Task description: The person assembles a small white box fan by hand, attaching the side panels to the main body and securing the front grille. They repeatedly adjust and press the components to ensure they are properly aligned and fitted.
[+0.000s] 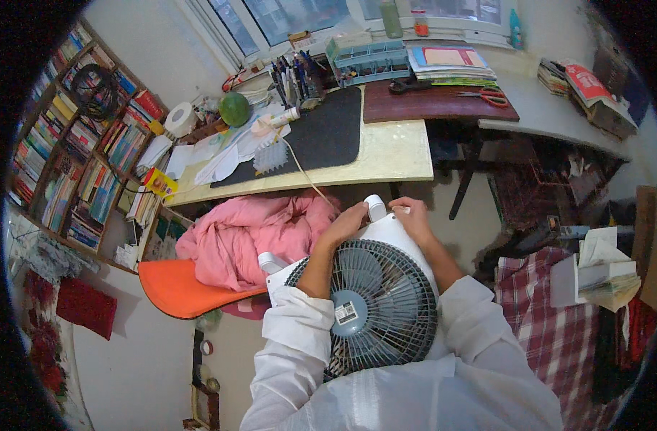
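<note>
A fan with a white body (278, 279) and a round dark grey grille (407, 294) lies against my lap, its grille up. Two white knob-like feet stick out at its far and left edges; the far foot (375, 206) stands between my hands. My left hand (350, 220) is closed at the fan's far edge, just left of that foot, with its fingertips partly hidden. To the right of the foot, my right hand (413, 220) pinches at the far right corner; what lies between its fingers is too small to make out. Both forearms reach past the grille.
Ahead is a desk (400, 147) with a black mat, pens, papers and a green round fruit (234, 109). Red-handled scissors (486, 95) lie on a dark board. A pink quilt (249, 233) sits on an orange chair (177, 291) at left. Bookshelves (77, 136) stand beyond.
</note>
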Demonstrator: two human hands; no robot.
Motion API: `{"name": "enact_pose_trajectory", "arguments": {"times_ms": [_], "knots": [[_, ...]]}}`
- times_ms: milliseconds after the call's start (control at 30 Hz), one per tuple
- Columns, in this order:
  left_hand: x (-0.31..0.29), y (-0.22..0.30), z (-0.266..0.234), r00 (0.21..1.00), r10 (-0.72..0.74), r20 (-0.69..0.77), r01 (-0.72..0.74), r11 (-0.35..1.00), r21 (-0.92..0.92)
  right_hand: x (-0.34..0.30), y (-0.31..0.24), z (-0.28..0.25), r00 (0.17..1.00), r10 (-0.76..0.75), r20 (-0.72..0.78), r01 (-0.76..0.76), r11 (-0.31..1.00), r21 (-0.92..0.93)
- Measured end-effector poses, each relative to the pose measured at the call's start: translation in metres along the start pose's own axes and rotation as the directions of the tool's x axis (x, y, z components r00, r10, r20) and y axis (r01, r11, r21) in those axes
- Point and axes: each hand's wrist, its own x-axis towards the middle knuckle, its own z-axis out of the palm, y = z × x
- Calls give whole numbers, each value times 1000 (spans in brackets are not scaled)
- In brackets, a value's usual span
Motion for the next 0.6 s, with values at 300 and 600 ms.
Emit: {"name": "enact_pose_trajectory", "arguments": {"times_ms": [300,600], "knots": [[3,-17,0,1000,-26,-7,26,999,-30,-4,-34,-14,998,40,47,-44,995,84],[-4,5,0,1000,6,-4,-6,998,65,-8,-30,-23,989,144,12,-144,990,0]]}}
